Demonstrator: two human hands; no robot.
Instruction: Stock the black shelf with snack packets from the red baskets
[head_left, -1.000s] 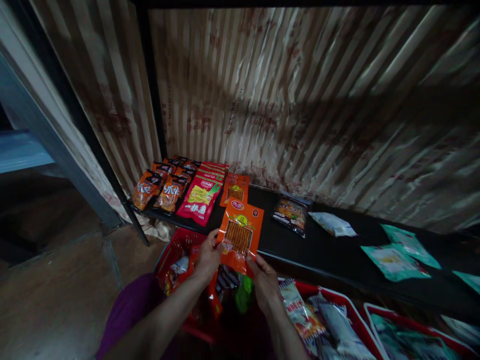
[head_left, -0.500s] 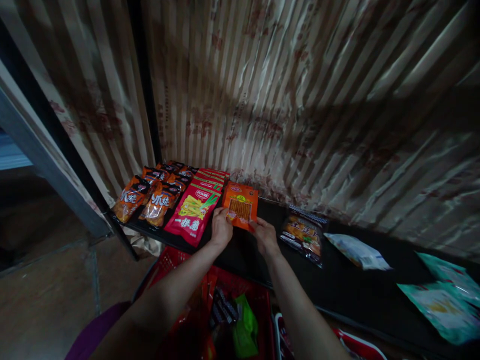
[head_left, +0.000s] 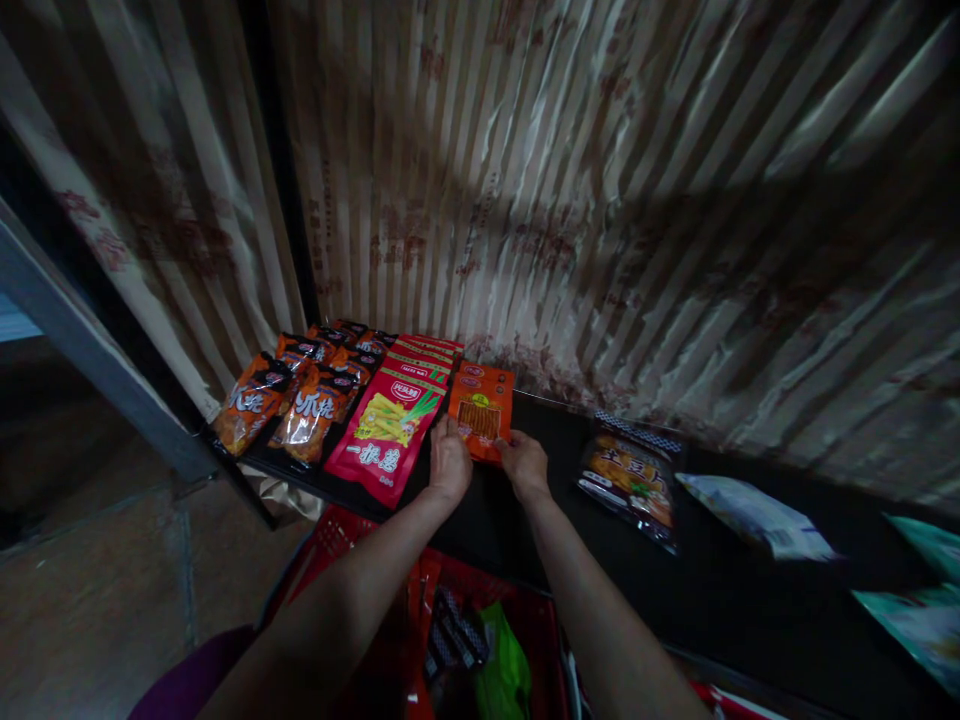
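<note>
the left hand [head_left: 451, 467] and right hand [head_left: 523, 466] had their fingers grasping the lower corners of the orange packet [head_left: 480, 413] on the shelf [head_left: 720, 590], just right of the red packets [head_left: 386, 430], with the basket [head_left: 330, 540] below those packets.

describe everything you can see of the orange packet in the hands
The orange packet looks like glossy plastic, with a yellow-green label above a picture or window of thin brown sticks. It lies face up on the black shelf, overlapping a similar packet behind. The left hand and right hand touch its near corners.
</note>
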